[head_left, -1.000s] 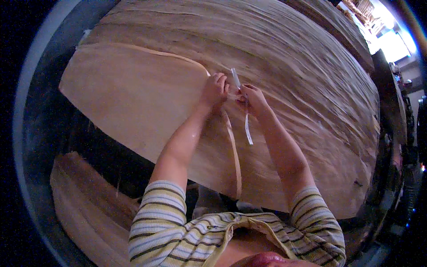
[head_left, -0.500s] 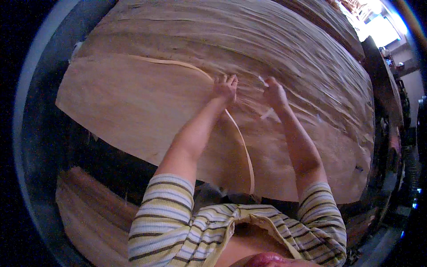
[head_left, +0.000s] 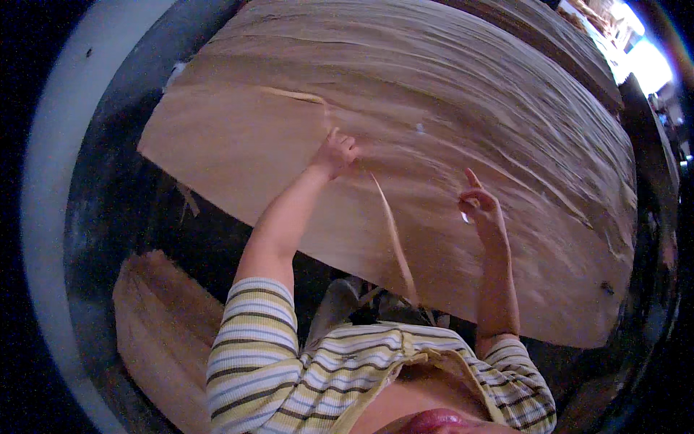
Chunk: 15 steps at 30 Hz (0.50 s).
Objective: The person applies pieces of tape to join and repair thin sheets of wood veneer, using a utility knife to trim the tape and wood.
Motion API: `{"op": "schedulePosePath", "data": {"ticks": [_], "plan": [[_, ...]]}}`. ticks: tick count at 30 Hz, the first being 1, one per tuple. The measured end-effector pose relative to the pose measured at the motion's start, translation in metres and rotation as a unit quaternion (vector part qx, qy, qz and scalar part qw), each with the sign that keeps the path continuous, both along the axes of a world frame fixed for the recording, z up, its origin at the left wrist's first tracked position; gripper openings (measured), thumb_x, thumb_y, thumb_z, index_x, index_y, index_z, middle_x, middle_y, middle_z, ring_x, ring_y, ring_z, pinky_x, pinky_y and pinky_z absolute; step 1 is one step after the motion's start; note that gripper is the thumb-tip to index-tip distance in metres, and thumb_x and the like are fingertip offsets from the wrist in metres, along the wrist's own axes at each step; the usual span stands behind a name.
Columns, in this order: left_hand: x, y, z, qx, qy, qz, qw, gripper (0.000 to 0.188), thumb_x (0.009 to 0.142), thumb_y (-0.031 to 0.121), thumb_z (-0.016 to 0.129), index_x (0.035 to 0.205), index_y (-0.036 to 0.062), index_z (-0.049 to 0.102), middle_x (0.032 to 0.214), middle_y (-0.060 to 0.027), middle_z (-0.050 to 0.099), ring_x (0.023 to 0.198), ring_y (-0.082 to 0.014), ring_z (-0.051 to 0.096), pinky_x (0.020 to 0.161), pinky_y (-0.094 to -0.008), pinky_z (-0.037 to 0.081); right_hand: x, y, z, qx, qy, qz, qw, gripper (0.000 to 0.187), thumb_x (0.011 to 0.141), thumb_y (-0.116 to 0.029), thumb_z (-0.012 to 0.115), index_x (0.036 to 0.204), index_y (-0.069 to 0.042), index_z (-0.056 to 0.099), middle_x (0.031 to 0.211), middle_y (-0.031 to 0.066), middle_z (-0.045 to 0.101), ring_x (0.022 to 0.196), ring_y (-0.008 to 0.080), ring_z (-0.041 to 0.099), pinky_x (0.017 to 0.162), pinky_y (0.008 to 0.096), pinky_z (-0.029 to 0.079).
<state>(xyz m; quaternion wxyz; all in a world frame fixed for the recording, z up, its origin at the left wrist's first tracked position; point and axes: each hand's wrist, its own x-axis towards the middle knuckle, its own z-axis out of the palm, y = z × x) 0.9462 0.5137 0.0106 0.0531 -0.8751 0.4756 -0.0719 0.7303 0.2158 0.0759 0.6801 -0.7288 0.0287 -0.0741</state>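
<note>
A broad, thin sheet of brown wood veneer [head_left: 238, 155] lies in front of me, its surface rippled toward the far side. Over it runs a narrow pale veneer strip [head_left: 392, 231], bent at its far part and reaching down to the near edge. My left hand [head_left: 337, 153] is closed around the strip's middle. To the right, my right hand [head_left: 483, 205] is just above the sheet, index finger stretched out and the other fingers curled. A small white piece [head_left: 465, 217] shows at those curled fingers; its kind is unclear. A small whitish scrap [head_left: 420, 129] lies on the sheet farther off.
Another brown wood sheet [head_left: 163, 311] sits lower at the left, beyond a dark gap. A dark spot [head_left: 607, 288] marks the sheet near its right corner. More stacked sheets [head_left: 535, 36] stand at the far right, near a bright window [head_left: 648, 65].
My left hand has gone from lying flat to closing on the strip, moving slightly left. My right hand has drawn nearer to me and stretched its index finger. The view has shifted.
</note>
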Motion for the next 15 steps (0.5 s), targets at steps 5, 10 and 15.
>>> {"op": "schedulePosePath", "data": {"ticks": [5, 10, 15], "plan": [[0.032, 0.145, -0.002, -0.211, -0.017, 0.19, 0.959, 0.014, 0.074, 0.019, 0.049, 0.085, 0.0123, 0.056, 0.094, -0.0088, 0.053, 0.091, -0.0258, 0.05, 0.085, -0.039, 0.035, 0.008, 0.064, 0.02, -0.063, 0.041, -0.004, 0.997, 0.023, 0.069, 0.003, 0.055, 0.09, -0.005, 0.058, 0.114, 0.0067, 0.046, 0.107, 0.0148, 0.042, 0.084, 0.0278, 0.036], [0.023, 0.46, 0.041, -0.055, -0.136, 0.456, 0.878, 0.028, 0.078, 0.023, 0.048, 0.101, 0.0105, 0.056, 0.104, -0.0124, 0.053, 0.096, -0.0294, 0.048, 0.083, -0.0398, 0.037, 0.063, 0.163, 0.005, -0.037, -0.018, -0.117, 0.992, 0.028, 0.076, -0.005, 0.054, 0.103, -0.003, 0.051, 0.094, 0.0047, 0.053, 0.085, 0.0116, 0.05, 0.072, 0.025, 0.04], [0.004, 0.638, 0.104, 0.277, 0.205, 0.698, 0.627, 0.05, 0.066, 0.02, 0.063, 0.113, 0.0114, 0.047, 0.113, -0.0123, 0.049, 0.104, -0.0274, 0.047, 0.085, -0.049, 0.035, 0.131, 0.261, 0.0, 0.084, -0.083, -0.047, 0.992, 0.036, 0.076, -0.008, 0.056, 0.111, -0.004, 0.047, 0.072, 0.0031, 0.054, 0.064, 0.011, 0.051, 0.058, 0.0244, 0.042]]}}
